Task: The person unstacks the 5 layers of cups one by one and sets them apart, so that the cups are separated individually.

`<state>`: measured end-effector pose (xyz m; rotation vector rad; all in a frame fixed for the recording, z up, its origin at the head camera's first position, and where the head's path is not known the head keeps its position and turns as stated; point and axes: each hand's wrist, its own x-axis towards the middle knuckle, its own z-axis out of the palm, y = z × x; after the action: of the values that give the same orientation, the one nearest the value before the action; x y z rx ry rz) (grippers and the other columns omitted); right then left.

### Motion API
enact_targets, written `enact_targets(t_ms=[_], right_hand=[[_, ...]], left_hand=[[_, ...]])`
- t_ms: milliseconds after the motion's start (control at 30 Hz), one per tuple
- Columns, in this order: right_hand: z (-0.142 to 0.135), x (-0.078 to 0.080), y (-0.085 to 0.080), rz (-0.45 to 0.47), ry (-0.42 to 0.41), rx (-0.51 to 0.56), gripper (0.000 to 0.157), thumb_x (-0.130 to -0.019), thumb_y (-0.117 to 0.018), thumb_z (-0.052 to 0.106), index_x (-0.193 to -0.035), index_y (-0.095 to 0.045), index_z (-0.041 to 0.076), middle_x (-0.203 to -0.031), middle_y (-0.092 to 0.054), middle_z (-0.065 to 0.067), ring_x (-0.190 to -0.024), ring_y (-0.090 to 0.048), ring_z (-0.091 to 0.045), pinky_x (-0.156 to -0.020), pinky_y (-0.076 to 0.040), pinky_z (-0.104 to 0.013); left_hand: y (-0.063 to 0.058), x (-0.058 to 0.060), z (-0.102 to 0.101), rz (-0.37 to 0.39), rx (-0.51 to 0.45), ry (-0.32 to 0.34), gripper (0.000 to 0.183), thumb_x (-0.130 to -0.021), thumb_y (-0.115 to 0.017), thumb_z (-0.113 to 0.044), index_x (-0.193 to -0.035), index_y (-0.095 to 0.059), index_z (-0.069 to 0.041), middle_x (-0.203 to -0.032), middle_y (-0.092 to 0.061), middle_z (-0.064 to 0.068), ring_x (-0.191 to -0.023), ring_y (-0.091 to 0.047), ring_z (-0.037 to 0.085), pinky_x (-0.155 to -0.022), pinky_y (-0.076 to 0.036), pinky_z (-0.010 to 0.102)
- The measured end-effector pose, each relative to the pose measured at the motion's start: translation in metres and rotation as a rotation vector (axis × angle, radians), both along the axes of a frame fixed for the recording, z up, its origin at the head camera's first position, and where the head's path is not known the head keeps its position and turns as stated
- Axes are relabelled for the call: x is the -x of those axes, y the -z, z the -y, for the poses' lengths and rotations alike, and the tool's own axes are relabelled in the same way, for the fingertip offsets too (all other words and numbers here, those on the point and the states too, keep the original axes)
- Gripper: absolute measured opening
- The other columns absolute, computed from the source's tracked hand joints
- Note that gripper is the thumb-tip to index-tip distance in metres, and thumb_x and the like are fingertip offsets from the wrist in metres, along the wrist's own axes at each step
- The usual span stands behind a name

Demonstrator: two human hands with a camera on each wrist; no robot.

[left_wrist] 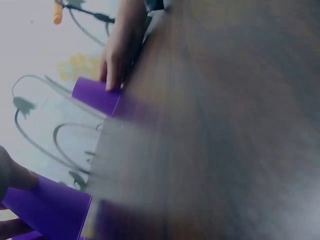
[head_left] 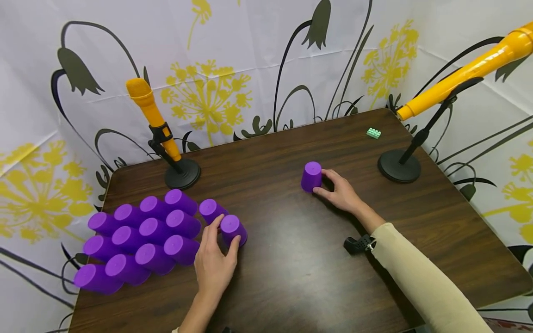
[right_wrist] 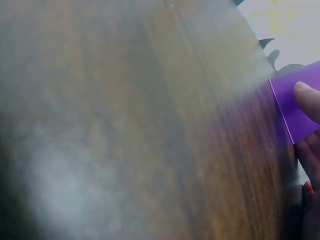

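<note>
My left hand (head_left: pixel 215 263) holds an upside-down purple cup (head_left: pixel 233 230) between thumb and fingers, at the right of a group of like cups. Just behind its fingertips stands another purple cup (head_left: pixel 210 210), partly hidden. In the left wrist view the held cup (left_wrist: pixel 50 207) has its rim close over the table. Farther right, my right hand (head_left: pixel 343 192) grips a second inverted purple cup (head_left: pixel 311 177) from its right side. The thumb lies along that cup's wall (right_wrist: pixel 292 107) in the right wrist view.
Rows of upside-down purple cups (head_left: pixel 154 230) fill the table's left side. An orange microphone (head_left: pixel 151 111) on a black stand (head_left: pixel 183 174) rises behind them. At the right, a yellow microphone (head_left: pixel 470 69) leans on another stand (head_left: pixel 399 165). A small green toy brick (head_left: pixel 373 133) lies near the back edge.
</note>
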<state>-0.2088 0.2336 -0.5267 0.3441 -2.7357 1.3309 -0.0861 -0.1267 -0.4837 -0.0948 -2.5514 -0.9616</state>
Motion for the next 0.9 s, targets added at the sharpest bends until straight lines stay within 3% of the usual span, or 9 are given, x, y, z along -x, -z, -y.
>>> enact_targets(t_ms=[200,500,767,900], right_hand=[[0.000,0.000,0.000,-0.005,0.003,0.003,0.059,-0.089,-0.074,0.025,-0.138,-0.052,0.001,-0.133,-0.056,-0.015,-0.129,-0.047,-0.032,-0.108,-0.033,-0.050],[0.003,0.000,0.001,-0.029,0.003,0.001,0.057,-0.089,-0.074,0.024,-0.136,-0.052,0.000,-0.132,-0.057,-0.016,-0.128,-0.049,-0.032,-0.108,-0.033,-0.049],[0.017,-0.003,-0.011,-0.017,0.055,-0.005,0.058,-0.090,-0.073,0.025,-0.136,-0.051,-0.002,-0.130,-0.057,-0.019,-0.127,-0.049,-0.035,-0.106,-0.035,-0.051],[0.037,-0.001,-0.019,-0.033,0.035,0.034,0.056,-0.090,-0.073,0.024,-0.135,-0.053,0.000,-0.128,-0.058,-0.017,-0.125,-0.051,-0.032,-0.106,-0.036,-0.049]], left_hand=[[0.003,-0.011,0.014,0.010,0.005,-0.064,0.065,-0.080,-0.082,-0.018,-0.138,-0.053,-0.018,-0.120,-0.061,0.008,-0.097,-0.065,0.035,-0.068,-0.052,0.053],[0.008,-0.014,0.023,0.018,-0.011,-0.098,0.065,-0.081,-0.080,-0.017,-0.139,-0.051,-0.015,-0.130,-0.058,0.010,-0.107,-0.063,0.035,-0.076,-0.050,0.055],[0.008,-0.014,0.025,0.022,-0.011,-0.111,0.065,-0.083,-0.078,-0.018,-0.141,-0.049,-0.016,-0.131,-0.058,0.009,-0.098,-0.065,0.034,-0.071,-0.051,0.051],[0.008,-0.014,0.026,0.020,-0.009,-0.113,0.064,-0.084,-0.077,-0.018,-0.141,-0.049,-0.016,-0.130,-0.058,0.009,-0.094,-0.065,0.033,-0.069,-0.051,0.050]])
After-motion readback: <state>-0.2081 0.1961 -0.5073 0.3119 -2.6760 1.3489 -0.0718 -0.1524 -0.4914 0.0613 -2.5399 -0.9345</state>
